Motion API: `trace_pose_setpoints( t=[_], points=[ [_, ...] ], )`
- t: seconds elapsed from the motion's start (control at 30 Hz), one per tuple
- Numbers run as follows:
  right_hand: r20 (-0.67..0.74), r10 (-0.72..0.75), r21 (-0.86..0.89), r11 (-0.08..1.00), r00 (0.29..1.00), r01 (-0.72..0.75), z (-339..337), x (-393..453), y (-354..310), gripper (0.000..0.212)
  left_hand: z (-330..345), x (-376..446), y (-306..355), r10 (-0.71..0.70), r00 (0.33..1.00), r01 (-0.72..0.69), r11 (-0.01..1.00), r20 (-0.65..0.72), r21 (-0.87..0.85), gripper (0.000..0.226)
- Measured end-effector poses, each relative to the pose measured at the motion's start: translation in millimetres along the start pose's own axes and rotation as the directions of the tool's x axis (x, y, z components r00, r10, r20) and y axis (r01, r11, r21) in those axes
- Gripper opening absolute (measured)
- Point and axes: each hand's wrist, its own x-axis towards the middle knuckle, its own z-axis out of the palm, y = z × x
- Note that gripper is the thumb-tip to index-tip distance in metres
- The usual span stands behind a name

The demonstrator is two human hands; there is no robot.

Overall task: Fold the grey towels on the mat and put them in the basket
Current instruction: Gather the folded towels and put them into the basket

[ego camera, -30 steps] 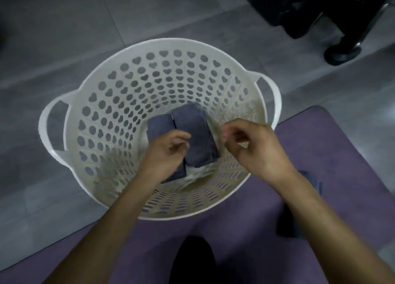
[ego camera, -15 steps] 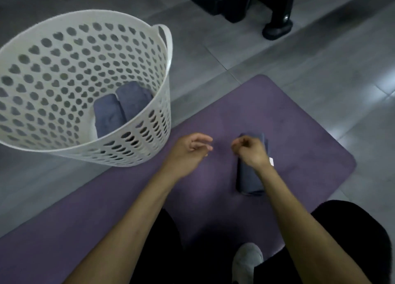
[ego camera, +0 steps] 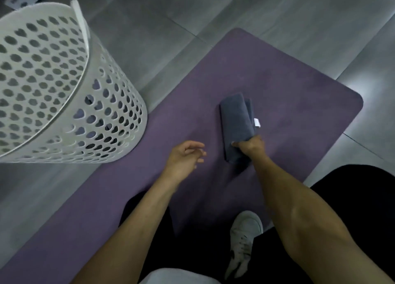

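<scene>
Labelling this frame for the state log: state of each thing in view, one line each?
Folded grey towel: on the mat, near end gripped.
Right hand: gripping the towel.
Left hand: open, holding nothing, over the mat.
White perforated plastic basket: upright beside the mat, grey cloth visible through the holes.
Purple mat: flat on the floor.
</scene>
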Motion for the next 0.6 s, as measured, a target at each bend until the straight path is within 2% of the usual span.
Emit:
trace_pose_setpoints(
  t=[0.07,0.2,0.3,0.33,0.37,0.43,0.47,0.53,0.6],
  points=[
    [0.092,0.058,0.072,0.995,0.994,-0.065,-6,9,1,0.095,1,-3,-4,-0.044,0.999,0.043,0.999,-0.02,-0.023,0.017],
    [0.195,0.068,0.237,0.965,0.978,-0.114,-17,1,-12,0.07,-11,-8,-2,-0.098,0.993,0.088,0.986,-0.06,-0.141,0.017],
    [0.34,0.029,0.332,0.931,0.94,-0.149,-17,-14,-24,0.085,-25,-15,-2,-0.126,0.988,0.104,0.97,-0.089,-0.219,0.016],
    [0.371,0.009,0.366,0.917,0.928,-0.156,-17,-21,-29,0.084,-29,-18,-3,-0.139,0.986,0.115,0.967,-0.091,-0.226,0.016],
    [0.403,-0.023,0.404,0.901,0.915,-0.155,-19,-31,-36,0.075,-33,-22,-5,-0.153,0.984,0.127,0.963,-0.093,-0.24,0.016],
    [0.406,-0.112,0.463,0.881,0.907,-0.098,-31,-65,-55,0.05,-41,-29,-6,-0.179,0.979,0.145,0.948,-0.096,-0.283,0.015],
    [0.411,-0.172,0.489,0.87,0.895,-0.058,-36,-84,-63,0.044,-46,-33,-5,-0.189,0.977,0.151,0.939,-0.095,-0.308,0.015],
    [0.41,-0.314,0.529,0.846,0.856,0.057,-43,-120,-70,0.046,-56,-39,1,-0.188,0.979,0.146,0.918,-0.08,-0.368,0.015],
    [0.393,-0.465,0.517,0.825,0.793,0.227,-50,-156,-71,0.058,-67,-44,11,-0.165,0.986,0.135,0.884,-0.029,-0.447,0.028]
  ],
)
